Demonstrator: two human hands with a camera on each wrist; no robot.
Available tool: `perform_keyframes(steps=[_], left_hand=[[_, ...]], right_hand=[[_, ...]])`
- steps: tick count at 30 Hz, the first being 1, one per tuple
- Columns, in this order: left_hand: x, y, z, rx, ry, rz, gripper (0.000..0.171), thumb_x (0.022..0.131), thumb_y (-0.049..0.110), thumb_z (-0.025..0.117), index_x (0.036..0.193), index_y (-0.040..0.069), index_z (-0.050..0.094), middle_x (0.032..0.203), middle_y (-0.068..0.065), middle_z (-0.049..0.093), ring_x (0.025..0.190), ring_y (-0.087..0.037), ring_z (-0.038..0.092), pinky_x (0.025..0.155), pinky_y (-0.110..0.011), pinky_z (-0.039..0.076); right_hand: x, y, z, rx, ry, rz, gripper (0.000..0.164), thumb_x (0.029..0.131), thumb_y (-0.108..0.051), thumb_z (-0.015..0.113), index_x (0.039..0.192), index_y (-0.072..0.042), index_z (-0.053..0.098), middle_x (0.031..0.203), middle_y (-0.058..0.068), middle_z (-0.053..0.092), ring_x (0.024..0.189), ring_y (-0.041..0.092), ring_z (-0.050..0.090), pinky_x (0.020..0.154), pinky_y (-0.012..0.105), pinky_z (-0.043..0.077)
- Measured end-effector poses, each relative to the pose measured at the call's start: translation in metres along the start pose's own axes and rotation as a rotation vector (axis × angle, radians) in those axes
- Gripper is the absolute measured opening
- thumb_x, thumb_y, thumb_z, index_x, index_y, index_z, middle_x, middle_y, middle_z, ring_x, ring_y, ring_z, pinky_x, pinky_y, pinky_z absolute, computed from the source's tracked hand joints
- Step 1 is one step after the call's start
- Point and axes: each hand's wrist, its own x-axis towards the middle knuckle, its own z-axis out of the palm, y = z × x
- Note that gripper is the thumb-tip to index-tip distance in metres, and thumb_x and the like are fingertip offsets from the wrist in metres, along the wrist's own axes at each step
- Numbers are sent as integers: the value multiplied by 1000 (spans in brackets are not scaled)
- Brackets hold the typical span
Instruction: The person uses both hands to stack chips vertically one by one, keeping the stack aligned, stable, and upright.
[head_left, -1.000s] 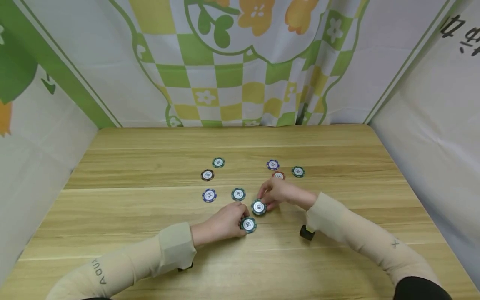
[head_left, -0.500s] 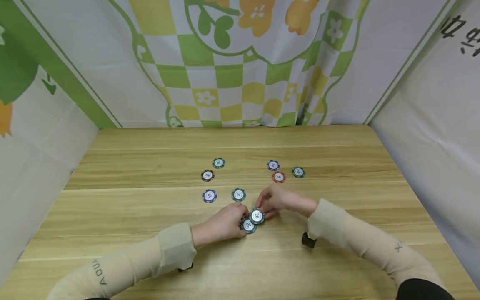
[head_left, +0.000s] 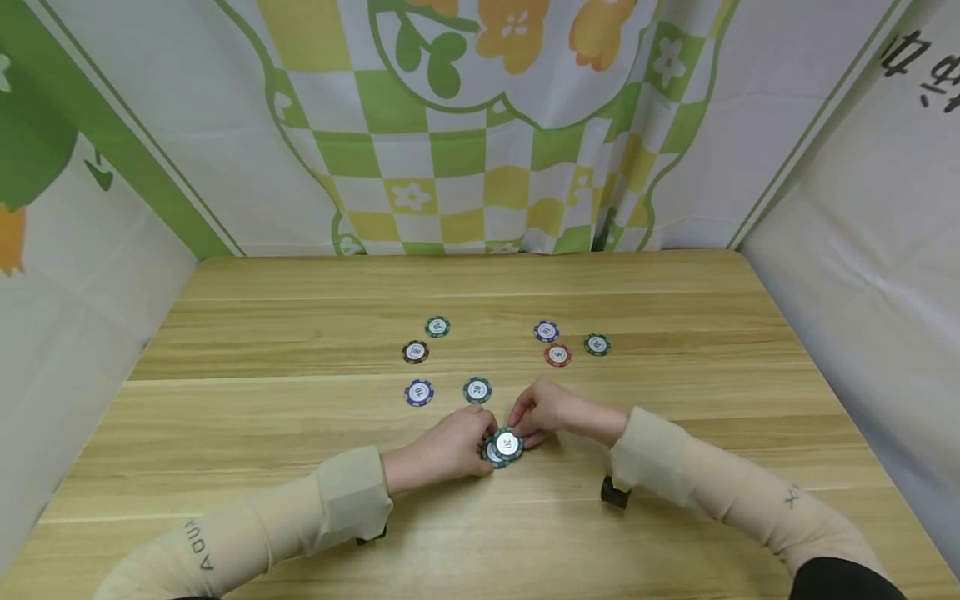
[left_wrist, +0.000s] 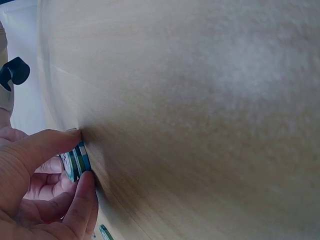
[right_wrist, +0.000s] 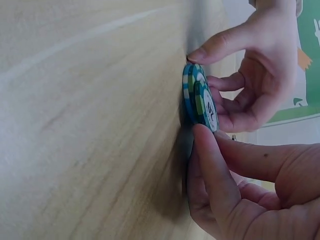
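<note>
In the head view my left hand (head_left: 447, 443) holds a green poker chip (head_left: 491, 456) by its edge, low over the table, thumb on the near side and fingers on the far side. From the right, my right hand (head_left: 558, 413) pinches another green chip marked 20 (head_left: 509, 444), overlapping the left hand's chip and covering most of it. Seen from the side in the right wrist view, this upper chip (right_wrist: 210, 111) sits slightly offset on the green chips (right_wrist: 188, 91) below. The left wrist view shows the stacked edges (left_wrist: 80, 159) between the left thumb and fingers.
Loose chips lie beyond the hands on the wooden table (head_left: 262, 333): green (head_left: 477, 390), blue (head_left: 419, 392), black (head_left: 416, 352) and green (head_left: 437, 327) toward the left. Farther right are blue (head_left: 547, 331), red (head_left: 558, 355) and green (head_left: 597, 344) ones. A patterned curtain (head_left: 465, 167) hangs behind.
My right hand has moved toward me and left, bringing its green chip from beside the left hand's chip to on top of it. The left hand has stayed in place.
</note>
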Motion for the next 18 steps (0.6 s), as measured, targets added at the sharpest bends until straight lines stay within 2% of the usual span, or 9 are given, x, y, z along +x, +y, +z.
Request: perform_keyframes(steps=[18], left_hand=[[0,0,0,-3,1,13,34,65,9,77,92,1,57,84,-3,49,70,-11,46,62,-22,42]], right_hand=[[-3,-4,15,-15,69,11,9,76,9,64,84,4,64,71,8,62,59,12,60,59,24,53]])
